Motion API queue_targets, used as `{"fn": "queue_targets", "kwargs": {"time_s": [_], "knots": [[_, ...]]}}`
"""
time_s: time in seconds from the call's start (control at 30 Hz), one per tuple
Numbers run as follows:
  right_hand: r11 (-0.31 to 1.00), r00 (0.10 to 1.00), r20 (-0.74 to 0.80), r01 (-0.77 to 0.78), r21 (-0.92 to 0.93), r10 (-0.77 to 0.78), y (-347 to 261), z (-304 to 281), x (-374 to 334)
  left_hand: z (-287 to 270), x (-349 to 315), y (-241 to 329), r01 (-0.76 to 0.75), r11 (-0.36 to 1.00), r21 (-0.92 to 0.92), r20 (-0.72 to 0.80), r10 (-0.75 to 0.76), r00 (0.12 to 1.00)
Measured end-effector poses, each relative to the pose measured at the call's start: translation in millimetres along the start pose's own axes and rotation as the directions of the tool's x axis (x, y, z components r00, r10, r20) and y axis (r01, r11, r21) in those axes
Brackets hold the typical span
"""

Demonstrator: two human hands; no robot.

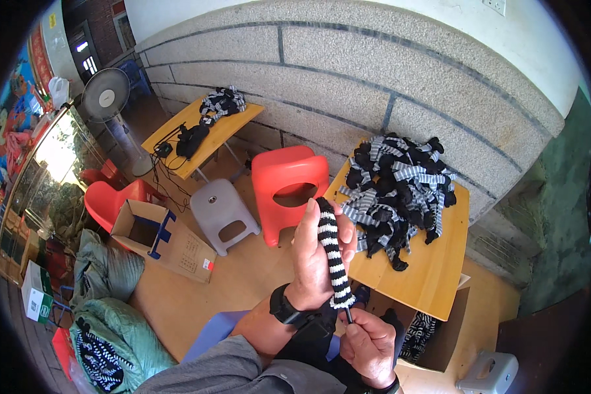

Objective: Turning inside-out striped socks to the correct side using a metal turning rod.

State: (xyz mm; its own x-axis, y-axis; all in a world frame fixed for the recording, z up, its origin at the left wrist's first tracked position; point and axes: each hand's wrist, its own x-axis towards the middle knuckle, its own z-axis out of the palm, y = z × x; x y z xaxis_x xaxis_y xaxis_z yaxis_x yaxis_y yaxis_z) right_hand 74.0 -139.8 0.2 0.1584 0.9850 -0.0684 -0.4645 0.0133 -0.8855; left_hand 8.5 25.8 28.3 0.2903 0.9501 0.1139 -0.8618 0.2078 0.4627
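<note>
Upright in front of me is a narrow black-and-white striped knitted tube [333, 256] with a black tip at its top. My left hand [312, 259] is closed round its upper part, thumb on the near side and fingers behind it. A thin dark rod [349, 316] sticks out of the tube's lower end, and how far it reaches inside is hidden. My right hand [369, 343] pinches this rod just below the knit. Beyond the hands, a heap of black and striped knitted pieces [400, 187] lies on a wooden table [427, 276].
An open carton [450, 335] of striped knits stands under the table. Red [282, 171] and grey [220, 210] stools are ahead, with another carton [184, 253] at left. A small table [243, 118], fan [106, 96] and green sack of knits [134, 328] are farther left.
</note>
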Motion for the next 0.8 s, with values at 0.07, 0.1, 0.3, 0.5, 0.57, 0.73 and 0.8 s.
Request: {"fn": "queue_targets", "kwargs": {"time_s": [0.07,0.1,0.3,0.5,0.57,0.73,0.8], "knots": [[1.0,1.0,-0.016,0.01,0.003,-0.01,2,4,0,-1,0,2,0.028,0.999,-0.037,0.059,-0.025,0.998],[1.0,0.999,-0.033,0.02,0.005,-0.02,4,5,0,-2,0,2,0.026,0.999,-0.036,0.06,-0.023,0.998],[1.0,0.999,-0.05,-0.022,0.021,0.023,3,9,-4,-1,0,6,0.053,0.994,-0.1,0.103,-0.042,0.994],[1.0,0.998,-0.06,-0.013,0.027,0.015,6,11,-2,-3,2,7,0.069,0.989,-0.127,0.144,-0.051,0.988],[0.999,0.998,-0.058,-0.011,0.044,0.013,5,12,-1,-7,4,4,0.016,0.999,-0.051,0.134,-0.009,0.991],[1.0,0.999,-0.044,-0.01,-0.029,0.009,-15,20,0,-10,4,6,-0.043,0.998,0.039,0.124,0.038,0.992],[0.999,0.999,-0.047,-0.028,-0.014,0.028,-16,22,1,-10,4,6,-0.051,0.998,0.038,0.137,0.045,0.99]]}}
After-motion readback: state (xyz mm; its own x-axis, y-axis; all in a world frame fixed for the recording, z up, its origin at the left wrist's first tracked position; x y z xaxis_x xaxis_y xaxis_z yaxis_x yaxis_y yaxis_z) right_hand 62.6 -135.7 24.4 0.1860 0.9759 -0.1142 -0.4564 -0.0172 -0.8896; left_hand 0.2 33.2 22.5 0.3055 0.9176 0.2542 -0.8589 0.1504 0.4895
